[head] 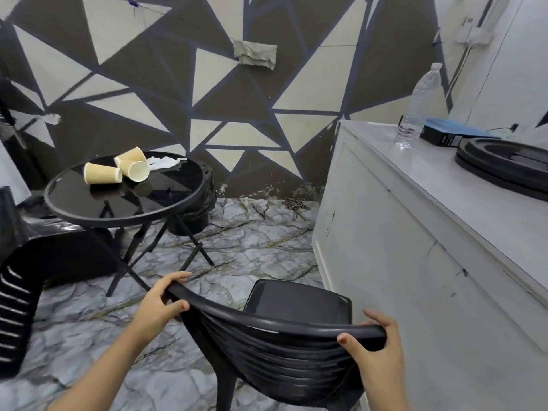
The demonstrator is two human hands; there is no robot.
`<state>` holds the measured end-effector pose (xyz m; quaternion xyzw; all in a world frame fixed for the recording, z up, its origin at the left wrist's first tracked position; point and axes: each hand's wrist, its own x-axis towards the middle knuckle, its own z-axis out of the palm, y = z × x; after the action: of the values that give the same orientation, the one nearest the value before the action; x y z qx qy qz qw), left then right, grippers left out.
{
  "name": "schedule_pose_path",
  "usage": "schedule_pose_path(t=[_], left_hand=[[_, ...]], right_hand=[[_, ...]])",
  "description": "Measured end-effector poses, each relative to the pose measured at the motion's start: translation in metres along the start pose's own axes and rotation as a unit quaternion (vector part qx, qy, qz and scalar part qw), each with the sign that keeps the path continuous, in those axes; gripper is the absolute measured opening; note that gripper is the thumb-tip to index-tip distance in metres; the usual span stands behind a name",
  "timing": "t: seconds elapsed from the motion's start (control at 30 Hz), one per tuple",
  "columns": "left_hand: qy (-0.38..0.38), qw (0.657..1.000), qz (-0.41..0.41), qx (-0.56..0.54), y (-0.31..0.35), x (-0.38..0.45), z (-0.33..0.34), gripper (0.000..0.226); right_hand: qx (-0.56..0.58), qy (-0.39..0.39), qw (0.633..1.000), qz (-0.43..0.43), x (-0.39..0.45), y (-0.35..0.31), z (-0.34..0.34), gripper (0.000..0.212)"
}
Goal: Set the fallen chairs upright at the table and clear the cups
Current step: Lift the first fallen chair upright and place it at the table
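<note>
A black plastic chair stands in front of me, its seat facing away and slightly tilted. My left hand grips the left end of its top rail and my right hand grips the right end. A second black chair lies on its side at the left, beside a round black glass table. Three tan paper cups lie tipped over on the table: one at the left, one with its mouth toward me, one behind them. A crumpled white tissue lies next to them.
A grey counter runs along the right, close to the chair, carrying a clear water bottle, a dark box and stacked black round lids. A black bin sits behind the table. The floor is marble-patterned.
</note>
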<state>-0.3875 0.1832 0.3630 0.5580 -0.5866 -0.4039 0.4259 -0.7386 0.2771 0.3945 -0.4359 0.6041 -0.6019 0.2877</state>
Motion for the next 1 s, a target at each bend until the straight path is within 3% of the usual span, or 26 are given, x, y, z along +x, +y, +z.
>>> schedule_pose_path(t=[0.13, 0.3, 0.6, 0.73, 0.8, 0.87, 0.93, 1.0], left_hand=[[0.000, 1.000, 0.004, -0.011, -0.005, 0.022, -0.006, 0.042], [0.052, 0.997, 0.029, -0.049, -0.001, 0.030, -0.006, 0.047], [0.138, 0.986, 0.047, -0.077, 0.009, 0.045, -0.050, 0.029], [0.165, 0.982, 0.049, -0.074, 0.013, 0.047, -0.071, 0.031], [0.186, 0.979, 0.052, -0.071, 0.015, 0.048, -0.078, 0.033], [0.212, 0.974, 0.056, -0.059, 0.016, 0.050, -0.084, 0.033], [0.241, 0.967, 0.062, -0.049, 0.017, 0.054, -0.087, 0.031], [0.267, 0.961, 0.064, -0.034, 0.018, 0.058, -0.089, 0.034]], right_hand=[[0.002, 0.037, 0.999, -0.006, 0.009, -0.008, 0.012, 0.059], [0.006, 0.039, 0.999, -0.029, 0.022, -0.020, 0.030, 0.047], [0.007, 0.008, 0.998, -0.060, 0.068, -0.027, 0.080, 0.042], [0.017, -0.021, 0.997, -0.067, 0.086, -0.033, 0.108, 0.038], [0.055, -0.048, 0.996, -0.051, 0.096, -0.037, 0.122, 0.025], [0.066, -0.068, 0.994, -0.048, 0.111, -0.037, 0.136, 0.049], [0.099, -0.087, 0.991, -0.034, 0.129, -0.039, 0.152, 0.019], [0.137, -0.131, 0.982, -0.021, 0.151, -0.039, 0.167, 0.021]])
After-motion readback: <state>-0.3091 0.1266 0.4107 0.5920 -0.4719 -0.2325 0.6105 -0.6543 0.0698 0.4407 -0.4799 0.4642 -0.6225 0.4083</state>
